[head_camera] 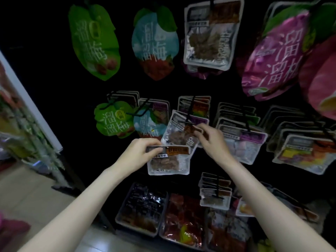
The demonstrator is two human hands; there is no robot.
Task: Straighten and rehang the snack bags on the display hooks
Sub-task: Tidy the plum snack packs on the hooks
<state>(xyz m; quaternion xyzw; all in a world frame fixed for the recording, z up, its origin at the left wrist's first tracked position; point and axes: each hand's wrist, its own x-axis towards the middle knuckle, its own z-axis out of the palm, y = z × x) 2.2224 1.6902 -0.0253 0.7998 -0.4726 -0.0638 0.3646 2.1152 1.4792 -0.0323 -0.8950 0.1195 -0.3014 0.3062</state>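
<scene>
While at frame centre, left hand (141,153) grips clear snack bag (169,161) by its top. Right hand (209,138) pinches tilted hanging bag (179,136) near hook (187,122).

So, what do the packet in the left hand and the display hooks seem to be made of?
Packet: probably thin glossy plastic film, since its lower window is clear, shows brown pieces and catches glare. Display hooks: thin black rods, likely coated metal wire, but the dim light leaves this open.
</scene>
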